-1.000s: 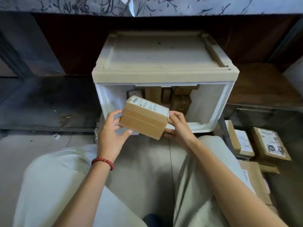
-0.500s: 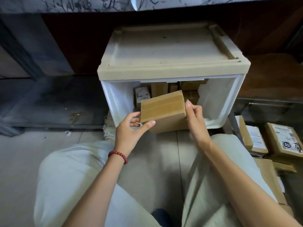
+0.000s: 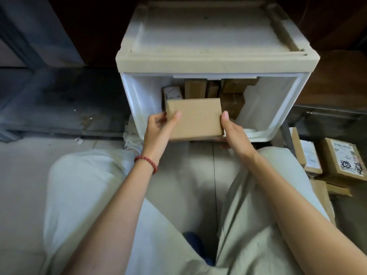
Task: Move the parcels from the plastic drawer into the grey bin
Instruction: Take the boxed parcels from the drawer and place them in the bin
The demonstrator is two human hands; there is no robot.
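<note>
Held: brown parcel (image 3: 194,118) at the open front of the plastic drawer (image 3: 278,108) — left hand (image 3: 158,128) and right hand (image 3: 234,133) pinch its side edges. Behind it stand more parcels (image 3: 195,89); labelled parcels (image 3: 341,159) lie far right.

1. Soft light falls from above: the lid of the white plastic drawer box (image 3: 214,36) and the pale loose trousers (image 3: 83,195) look bright, slightly washed out.
2. The plain brown cardboard parcel (image 3: 195,118) is evenly lit and matt.
3. The small brown cardboard boxes (image 3: 195,89) deep inside sit in shade; the background above is nearly black.
4. A faint shadow lies on the grey tiled floor (image 3: 198,175) between the knees.
5. Wide-angle bending curves the edges; the bare forearms (image 3: 119,205) look soft.
</note>
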